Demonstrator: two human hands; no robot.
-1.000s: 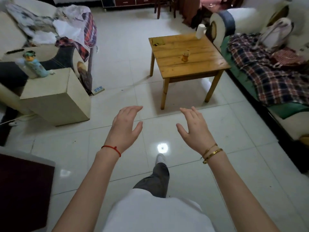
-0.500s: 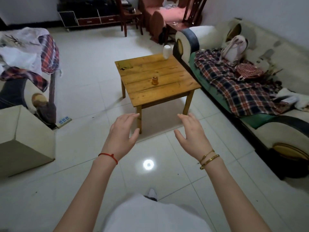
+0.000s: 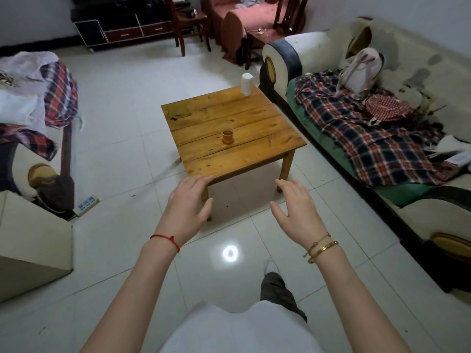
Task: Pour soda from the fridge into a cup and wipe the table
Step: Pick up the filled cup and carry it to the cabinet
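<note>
Head view, looking down from a standing person toward a low wooden table (image 3: 254, 149) on a white tiled floor (image 3: 127, 149). Both arms reach forward over the floor, short of the table's near edge. The left hand (image 3: 190, 202), a red string at its wrist, is spread wide and holds nothing; its fingertips overlap the table's near corner in the view. The right hand (image 3: 297, 207), with two gold bangles at its wrist, is likewise spread and empty. A small clear cup (image 3: 227, 135) with amber liquid in it stands upright near the middle of the table. A white roll (image 3: 247, 84), perhaps paper, stands at the far right corner. A sofa (image 3: 318, 57) draped with a plaid blanket (image 3: 369, 138) runs along the table's right side
</note>
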